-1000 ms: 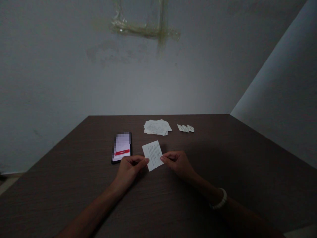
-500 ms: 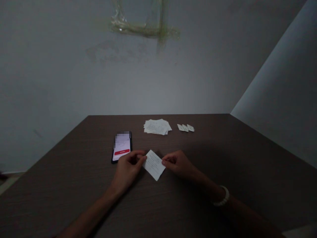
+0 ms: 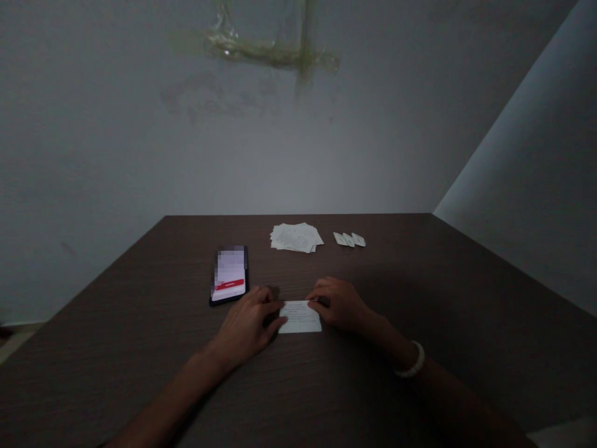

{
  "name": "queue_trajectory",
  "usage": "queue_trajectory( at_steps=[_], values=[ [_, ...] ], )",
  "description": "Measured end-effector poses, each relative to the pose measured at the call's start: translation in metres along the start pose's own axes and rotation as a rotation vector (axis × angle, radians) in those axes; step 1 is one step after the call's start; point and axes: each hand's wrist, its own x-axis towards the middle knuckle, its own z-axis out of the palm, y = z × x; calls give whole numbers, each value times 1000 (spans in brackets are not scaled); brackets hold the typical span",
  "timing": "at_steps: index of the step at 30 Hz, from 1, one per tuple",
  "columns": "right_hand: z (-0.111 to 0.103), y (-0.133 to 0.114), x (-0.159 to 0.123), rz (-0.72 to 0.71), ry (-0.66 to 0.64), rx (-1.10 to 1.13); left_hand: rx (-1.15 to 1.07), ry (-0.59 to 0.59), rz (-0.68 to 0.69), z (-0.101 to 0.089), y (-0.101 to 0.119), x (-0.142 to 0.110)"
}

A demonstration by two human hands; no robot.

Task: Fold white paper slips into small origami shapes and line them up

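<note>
A small white sheet of paper (image 3: 301, 318) with printed lines is between my two hands, its long edges running left to right. My left hand (image 3: 252, 320) holds its left edge, with thumb and index fingertips on the paper. At the upper right corner, my right hand (image 3: 338, 303) pinches the sheet between thumb and curled fingers. Whether the paper lies flat on the table or slightly above it, I cannot tell. A white beaded bracelet (image 3: 414, 361) circles my right wrist.
Beyond my left hand lies a phone (image 3: 228, 270) with a lit screen. Farther back on the dark brown table (image 3: 116, 336) rest a loose pile of printed papers (image 3: 296, 238) and three small folded papers (image 3: 349, 239). A grey wall (image 3: 116, 137) stands behind the table.
The sheet has turned from a diamond-like slant to lie square in front of me. My left fingers have moved along its left edge; my right hand has shifted slightly to its upper corner.
</note>
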Motion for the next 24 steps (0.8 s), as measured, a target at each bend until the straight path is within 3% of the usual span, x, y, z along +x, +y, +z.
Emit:
queue_trajectory(
  at_steps=[7,14,24],
  values=[
    [-1,-2,0,-26,-28,-2,58,-32,49,-5,-6,-1],
    [2,-9,5,-166,-169,-128,91,-51,27,-5,-6,-1],
    [-1,-23,12,-218,-260,-280,124,-36,46,-8,-3,0]
  ],
)
